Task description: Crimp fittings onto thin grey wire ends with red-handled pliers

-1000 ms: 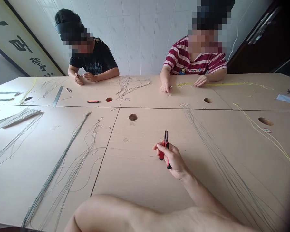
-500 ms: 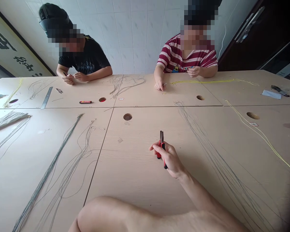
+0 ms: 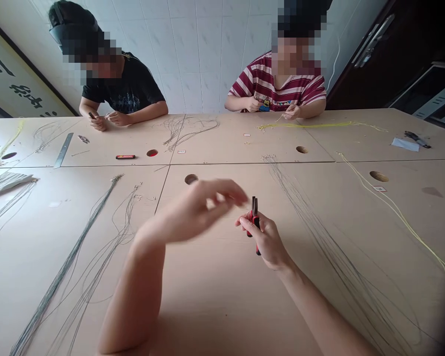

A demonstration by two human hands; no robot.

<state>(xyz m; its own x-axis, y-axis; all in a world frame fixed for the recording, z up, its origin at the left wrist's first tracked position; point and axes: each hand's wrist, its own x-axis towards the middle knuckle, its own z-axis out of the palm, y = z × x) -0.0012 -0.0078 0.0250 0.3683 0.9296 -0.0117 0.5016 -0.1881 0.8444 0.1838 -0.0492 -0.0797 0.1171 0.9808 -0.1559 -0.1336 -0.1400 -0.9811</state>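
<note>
My right hand [image 3: 267, 238] is wrapped round the red and black handles of a pair of pliers [image 3: 255, 222], whose dark jaws point away from me above the table [image 3: 207, 277]. My left hand [image 3: 203, 207] is raised over the table just left of the pliers, blurred by motion. Its fingers curve toward the plier jaws, and whether anything is between its fingertips cannot be made out. Dark cords [image 3: 307, 212] lie to the right of my right hand. Left of my left arm lie a thick grey-green bundle [image 3: 77, 237] and looser thin cords [image 3: 111, 252].
Across the table sit a person in a black shirt [image 3: 133, 84] and a person in a striped shirt [image 3: 259, 79]. Yellow cords [image 3: 404, 217] lie at the right. A red marker [image 3: 125, 157], a metal ruler [image 3: 64, 150] and round table holes [image 3: 378, 176] are farther back.
My left hand has come up from the near edge to beside the pliers. The view has shifted slightly right. The person in stripes has drawn one hand back from the table.
</note>
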